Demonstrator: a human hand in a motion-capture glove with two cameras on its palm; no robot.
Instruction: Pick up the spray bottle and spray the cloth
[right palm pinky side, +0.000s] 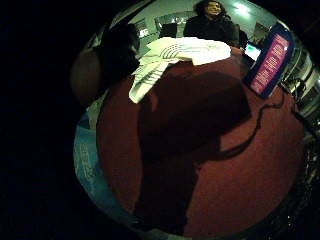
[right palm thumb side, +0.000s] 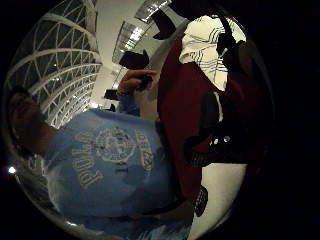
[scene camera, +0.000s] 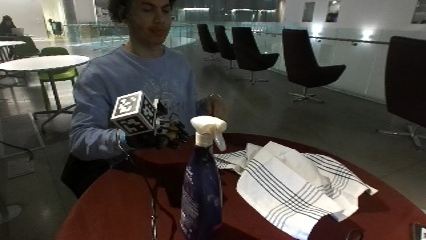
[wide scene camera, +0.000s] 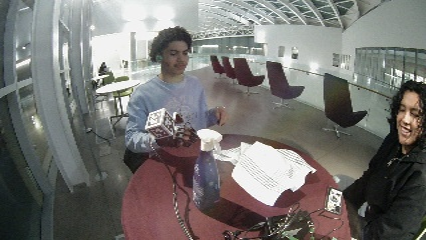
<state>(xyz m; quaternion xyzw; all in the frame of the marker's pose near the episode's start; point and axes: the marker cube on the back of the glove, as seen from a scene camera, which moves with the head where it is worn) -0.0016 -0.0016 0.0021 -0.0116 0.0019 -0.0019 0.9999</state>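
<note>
Centre frame the spray bottle (scene camera: 202, 190) stands untouched beside the cloth (scene camera: 293, 182); the gloved right hand (scene camera: 163, 136) hovers behind, grip loosely curled, holding nothing

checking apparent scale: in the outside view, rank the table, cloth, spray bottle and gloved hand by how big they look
1. table
2. cloth
3. spray bottle, though it stands nearest the camera
4. gloved right hand

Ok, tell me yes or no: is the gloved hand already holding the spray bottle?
No: the gloved right hand is raised above the table's far edge, apart from the spray bottle, which stands alone.
</note>
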